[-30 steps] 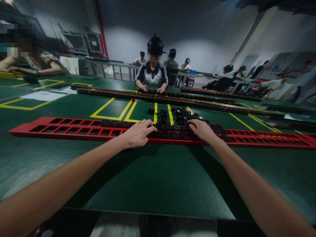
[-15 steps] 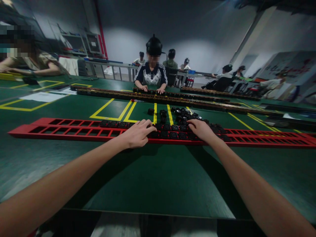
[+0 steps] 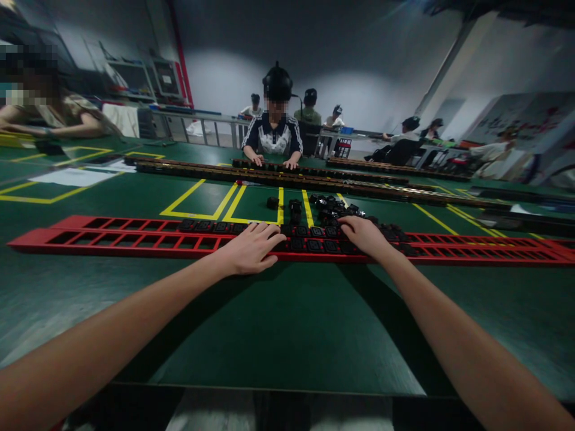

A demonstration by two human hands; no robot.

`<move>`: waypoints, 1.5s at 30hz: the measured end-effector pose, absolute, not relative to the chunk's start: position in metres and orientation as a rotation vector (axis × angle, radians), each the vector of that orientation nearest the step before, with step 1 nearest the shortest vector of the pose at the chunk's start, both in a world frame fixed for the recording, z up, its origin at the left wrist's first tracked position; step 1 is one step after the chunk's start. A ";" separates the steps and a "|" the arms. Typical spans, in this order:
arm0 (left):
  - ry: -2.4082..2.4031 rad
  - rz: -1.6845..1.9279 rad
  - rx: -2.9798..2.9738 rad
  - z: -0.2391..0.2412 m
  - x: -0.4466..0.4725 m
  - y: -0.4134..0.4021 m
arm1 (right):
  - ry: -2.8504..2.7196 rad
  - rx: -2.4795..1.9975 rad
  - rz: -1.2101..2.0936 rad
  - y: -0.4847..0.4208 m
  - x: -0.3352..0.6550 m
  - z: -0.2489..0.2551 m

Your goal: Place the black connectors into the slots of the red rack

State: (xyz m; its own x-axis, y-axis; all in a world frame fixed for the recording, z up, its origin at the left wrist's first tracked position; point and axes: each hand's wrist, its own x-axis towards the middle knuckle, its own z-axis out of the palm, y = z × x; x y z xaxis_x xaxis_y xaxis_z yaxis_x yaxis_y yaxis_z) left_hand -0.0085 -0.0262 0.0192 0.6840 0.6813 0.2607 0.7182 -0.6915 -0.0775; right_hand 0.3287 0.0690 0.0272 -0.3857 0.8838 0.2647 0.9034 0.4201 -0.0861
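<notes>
Two long red slotted frames [image 3: 135, 239] lie side by side across the green table [image 3: 287, 335]. Black socket modules [image 3: 314, 244] fill several slots near the middle. My left hand [image 3: 251, 248] rests flat on the near frame, fingers stretched out over the modules. My right hand [image 3: 365, 235] lies on the frames to the right, fingers bent down onto the modules at the far row. A loose heap of black modules [image 3: 332, 206] sits just behind the frames.
Yellow lines [image 3: 197, 197] mark the table. Long dark frames [image 3: 287, 175] lie farther back, where a seated person [image 3: 274, 134] has both hands on them. Another person [image 3: 49, 117] sits at far left. White paper [image 3: 72, 176] lies at left. More people work behind.
Both hands stay on the red frames. The left hand has flattened a little onto the modules. The view has shifted slightly.
</notes>
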 end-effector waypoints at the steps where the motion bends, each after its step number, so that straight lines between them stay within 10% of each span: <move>1: -1.138 -0.318 -2.717 0.019 -0.008 -0.026 | -2.406 -1.555 -0.106 0.069 0.329 0.027; 45: -1.220 -0.221 -2.867 0.016 -0.012 -0.019 | -2.402 -1.542 -0.120 0.071 0.332 0.026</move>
